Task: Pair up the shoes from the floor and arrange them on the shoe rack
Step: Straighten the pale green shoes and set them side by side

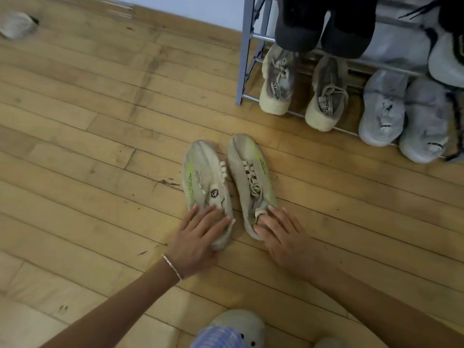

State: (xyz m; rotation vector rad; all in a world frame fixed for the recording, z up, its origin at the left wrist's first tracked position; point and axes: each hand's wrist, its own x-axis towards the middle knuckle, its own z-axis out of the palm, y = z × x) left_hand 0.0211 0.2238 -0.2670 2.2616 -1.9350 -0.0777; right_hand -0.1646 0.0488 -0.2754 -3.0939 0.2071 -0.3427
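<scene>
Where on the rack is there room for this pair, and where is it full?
The upper tier shows a bare gap between the black pair and the white shoe at the right edge. The bottom tier is crowded: cream pair and grey pair sit side by side. Bare floor lies left of the rack.

Dim, even indoor light lies over the wooden floor (100, 159), throwing only faint, soft-edged shadows beneath the left hand (198, 237) and right hand (283, 234). The pair of pale sneakers (200, 172) at centre is the sharpest area, though still soft. Motion blur smears the upper left corner, where a pale object (16, 25) is unreadable. Black shoes (324, 23) on the shoe rack (244, 59) sink into shadow without detail. Floorboards bow toward the frame edges; the grey slipper (241, 325) at the bottom is out of focus.
</scene>
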